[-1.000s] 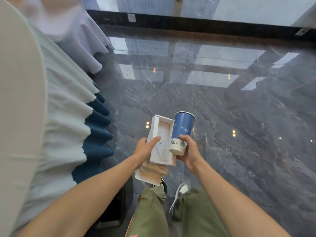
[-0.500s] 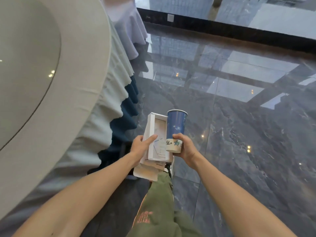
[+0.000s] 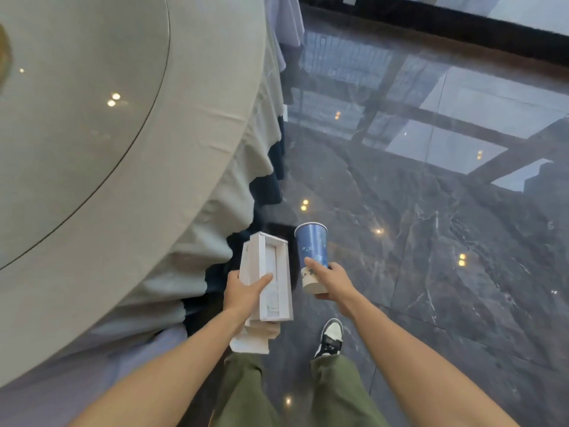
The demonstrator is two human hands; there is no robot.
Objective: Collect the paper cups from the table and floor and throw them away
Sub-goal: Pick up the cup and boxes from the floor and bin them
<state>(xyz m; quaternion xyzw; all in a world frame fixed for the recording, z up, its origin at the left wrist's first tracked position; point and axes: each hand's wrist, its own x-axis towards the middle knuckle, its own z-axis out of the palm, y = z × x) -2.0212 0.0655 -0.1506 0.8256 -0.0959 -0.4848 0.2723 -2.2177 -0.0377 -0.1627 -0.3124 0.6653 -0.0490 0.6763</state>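
A tall blue paper cup with a white base is held upright in my right hand, fingers wrapped round its lower part. My left hand grips a stack of flat white cardboard boxes, thumb across the top one, with more white packaging hanging below the palm. Both hands are in front of me over the floor, a small gap between cup and boxes.
A large round table with a pale draped cloth and a glass turntable fills the left. Dark glossy marble floor spreads to the right, with a dark wall base at the top. My green trousers and one shoe show below.
The view has swung left, bringing much more of the round table into sight. Cup and boxes have drifted slightly apart; both hands keep their hold.
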